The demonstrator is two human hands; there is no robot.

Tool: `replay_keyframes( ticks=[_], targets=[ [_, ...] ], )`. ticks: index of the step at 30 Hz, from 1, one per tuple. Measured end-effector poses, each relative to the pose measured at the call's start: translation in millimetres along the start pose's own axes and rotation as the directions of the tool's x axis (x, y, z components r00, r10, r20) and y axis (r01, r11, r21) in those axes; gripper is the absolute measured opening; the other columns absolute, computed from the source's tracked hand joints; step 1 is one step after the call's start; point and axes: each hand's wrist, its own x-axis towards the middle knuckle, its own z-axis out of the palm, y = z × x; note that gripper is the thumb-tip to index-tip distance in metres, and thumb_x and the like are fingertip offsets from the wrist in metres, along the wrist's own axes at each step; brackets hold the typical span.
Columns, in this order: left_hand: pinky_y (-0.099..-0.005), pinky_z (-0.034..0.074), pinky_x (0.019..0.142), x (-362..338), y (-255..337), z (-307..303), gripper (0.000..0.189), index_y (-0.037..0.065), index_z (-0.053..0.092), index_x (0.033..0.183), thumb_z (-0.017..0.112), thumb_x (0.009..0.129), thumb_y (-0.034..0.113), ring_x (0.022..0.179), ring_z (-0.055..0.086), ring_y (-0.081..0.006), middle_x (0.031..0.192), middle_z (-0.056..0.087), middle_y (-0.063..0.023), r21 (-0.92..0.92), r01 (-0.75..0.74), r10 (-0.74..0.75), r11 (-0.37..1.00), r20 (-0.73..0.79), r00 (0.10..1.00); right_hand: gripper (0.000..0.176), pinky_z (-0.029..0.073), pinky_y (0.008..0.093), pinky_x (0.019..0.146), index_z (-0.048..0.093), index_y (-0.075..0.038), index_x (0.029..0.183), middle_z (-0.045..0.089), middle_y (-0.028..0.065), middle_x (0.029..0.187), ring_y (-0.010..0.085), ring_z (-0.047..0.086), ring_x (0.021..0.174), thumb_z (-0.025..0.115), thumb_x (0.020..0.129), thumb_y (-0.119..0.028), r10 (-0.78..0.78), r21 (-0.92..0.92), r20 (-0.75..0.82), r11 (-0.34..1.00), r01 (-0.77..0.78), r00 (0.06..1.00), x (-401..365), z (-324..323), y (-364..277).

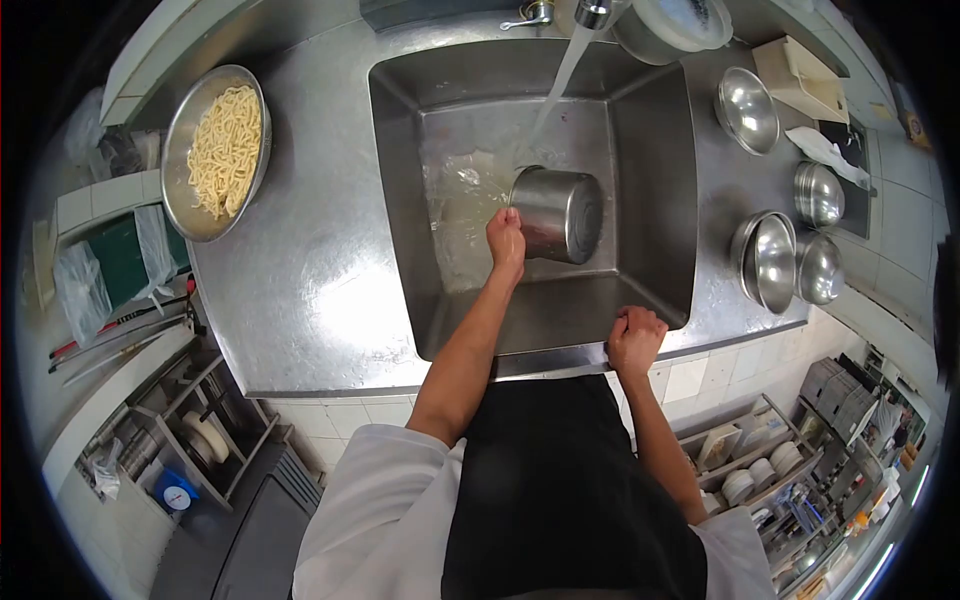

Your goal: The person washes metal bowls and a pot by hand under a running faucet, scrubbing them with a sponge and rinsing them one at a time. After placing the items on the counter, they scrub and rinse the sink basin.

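My left hand is closed on the rim of a metal pot, which lies tipped on its side in the sink with its mouth to the left. Cloudy water spreads over the sink floor beside that mouth. From the faucet a stream of water runs down behind the pot. My right hand rests at the sink's front right edge, fingers curled; whether they grip the edge is hard to make out.
On the left counter stands a metal bowl of pale noodles. Several metal bowls sit on the right counter, another bowl farther back. A white tub is at the sink's back right corner.
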Motion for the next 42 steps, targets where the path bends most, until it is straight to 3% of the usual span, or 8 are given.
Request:
replay_keyframes(
  ticks=[7,12,21,25,28,33,39,42],
  targets=[
    [-0.0343,0.044,0.082,16,33,47,0.03,-0.001,0.065,0.096,0.056,0.099,0.027,0.09,0.06,-0.0195,0.09,0.067,-0.0058,-0.131,0.153,-0.144,0.979,0.077,0.987,0.009,0.039,0.042,0.082,0.065,-0.009,0.079,0.064,0.0057,0.083,0.0269,0.058,0.084,0.056,0.08,-0.012,0.008,0.009,0.032,1.0,-0.008,0.999,2,1,-2],
    [-0.0426,0.047,0.083,11,65,74,0.013,0.0,0.063,0.089,0.059,0.089,0.012,0.087,0.066,-0.0381,0.088,0.069,-0.0156,0.614,-0.464,0.294,0.639,0.362,0.885,0.011,0.038,0.0417,0.083,0.064,-0.009,0.079,0.064,0.0057,0.083,0.0269,0.058,0.084,0.054,0.081,-0.012,0.021,-0.003,0.075,1.0,-0.021,0.997,3,-1,-2],
    [-0.0417,0.054,0.077,70,-2,28,0.028,0.003,0.069,0.105,0.06,0.079,0.002,0.084,0.069,-0.0304,0.094,0.069,-0.0159,0.665,-0.685,0.237,0.296,0.644,0.727,0.01,0.038,0.0419,0.081,0.063,-0.009,0.076,0.064,0.0058,0.082,0.0271,0.058,0.083,0.054,0.08,-0.013,0.031,0.022,0.07,0.999,-0.032,0.997,5,-1,-5],
    [-0.0414,0.057,0.074,116,10,57,0.027,0.0,0.06,0.117,0.05,0.092,0.004,0.081,0.069,-0.029,0.102,0.068,-0.0187,-0.027,0.085,-0.081,0.996,0.135,0.988,0.008,0.038,0.0428,0.081,0.063,-0.009,0.076,0.064,0.0065,0.083,0.0277,0.058,0.083,0.056,0.079,-0.011,-0.01,-0.023,0.078,1.0,0.012,0.997,5,-1,-4],
    [-0.0396,0.06,0.07,164,32,80,0.03,-0.001,0.05,0.127,0.041,0.1,0.008,0.082,0.069,-0.0303,0.101,0.066,-0.0213,-0.648,0.462,-0.505,0.605,0.135,0.852,0.007,0.04,0.0453,0.08,0.066,-0.01,0.076,0.065,0.0088,0.08,0.0296,0.061,0.083,0.059,0.077,-0.012,0.016,-0.084,0.204,0.996,0.002,0.979,9,3,5],
    [-0.0432,0.052,0.086,172,71,95,0.045,0.0,0.055,0.124,0.064,0.083,0.018,0.104,0.062,-0.0325,0.113,0.062,-0.0202,0.09,0.221,-0.22,0.971,-0.022,0.975,0.01,0.052,0.0444,0.077,0.065,-0.002,0.09,0.064,0.018,0.092,0.0382,0.064,0.089,0.059,0.089,-0.01,-0.028,0.425,-0.039,0.904,0.042,0.999,127,-53,-44],
    [-0.0445,0.05,0.094,124,25,27,0.057,0.0,0.054,0.125,0.073,0.074,0.019,0.109,0.061,-0.0372,0.126,0.054,-0.0259,0.823,0.155,0.484,0.546,-0.461,0.744,0.025,0.05,0.0477,0.08,0.069,0.001,0.098,0.068,0.0239,0.097,0.0414,0.064,0.092,0.057,0.094,-0.019,-0.209,0.141,-0.469,0.942,0.306,0.858,384,-142,-74],
    [-0.0457,0.058,0.077,147,-61,-22,0.064,0.004,0.034,0.139,0.067,0.085,0.014,0.1,0.066,-0.0353,0.134,0.048,-0.0254,-0.043,0.614,-0.606,0.788,-0.23,0.762,0.044,0.051,0.0476,0.087,0.07,0.005,0.097,0.067,0.0299,0.102,0.0443,0.064,0.1,0.066,0.086,-0.038,-0.084,-0.09,-0.043,0.993,0.08,0.996,467,-153,-75]
  ],
)
